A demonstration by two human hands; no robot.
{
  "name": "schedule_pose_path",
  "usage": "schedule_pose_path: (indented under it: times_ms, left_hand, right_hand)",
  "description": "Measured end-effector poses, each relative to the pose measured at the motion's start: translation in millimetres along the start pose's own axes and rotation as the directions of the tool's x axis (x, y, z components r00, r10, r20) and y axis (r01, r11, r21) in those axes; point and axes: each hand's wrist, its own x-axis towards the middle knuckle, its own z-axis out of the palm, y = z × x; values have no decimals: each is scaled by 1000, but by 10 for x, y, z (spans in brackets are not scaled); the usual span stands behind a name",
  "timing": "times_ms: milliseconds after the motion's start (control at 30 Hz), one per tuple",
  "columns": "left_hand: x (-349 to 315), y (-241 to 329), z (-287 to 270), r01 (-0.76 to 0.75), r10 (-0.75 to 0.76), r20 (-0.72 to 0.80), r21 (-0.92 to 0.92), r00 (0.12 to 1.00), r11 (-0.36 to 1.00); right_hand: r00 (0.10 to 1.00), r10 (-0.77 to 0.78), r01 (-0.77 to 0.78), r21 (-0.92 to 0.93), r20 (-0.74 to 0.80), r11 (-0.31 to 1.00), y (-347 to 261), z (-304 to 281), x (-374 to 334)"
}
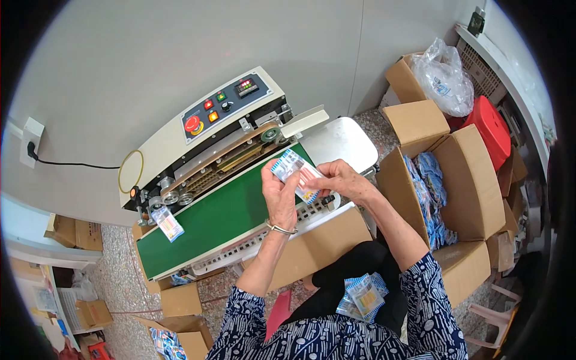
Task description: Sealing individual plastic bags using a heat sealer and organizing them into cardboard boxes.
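- Left hand [279, 199]: thumb over the packet's face, other fingers partly hidden behind; pinching its left side.
- Right hand [343, 179]: thumb and index pinching the right side, rest curled.
- Packet [306, 173]: held tilted over the right end of the green belt [225, 219]. Blue-striped ends, clear middle, pinkish contents.
- Handling, judged: light; film thin, floppy, probably slick. Contents look like slim sticks, likely stiffer than film; may snap if bent.
- Best hold: both side edges, light pinch, ends kept flat and uncreased.
- Second packet [168, 224]: on the belt's left end, by the rollers.
- Lap packets [363, 297]: nearer the person than the belt.
- Open carton [475, 180]: right of the belt, packets inside.
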Motion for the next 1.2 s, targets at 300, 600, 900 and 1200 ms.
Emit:
schedule_pose_path:
  times_ms: [300,600,900,1200]
  left_hand:
    - [-19,73,-82,28,-36,63,119,997,992]
    - [-409,60,-298,138,-144,16,204,989,969]
    - [-900,-69,-432,328,-345,58,195,937,924]
    - [-1029,-122,-490,378,-407,92,229,909,897]
  right_hand:
    - [1000,24,-22,94,-16,995,108,-30,53]
    - [981,145,-110,248,-130,962,81,-311,395]
    - [957,203,-140,281,-209,949,78,-295,725]
    - [974,196,-176,168,-114,970,163,-16,1016]
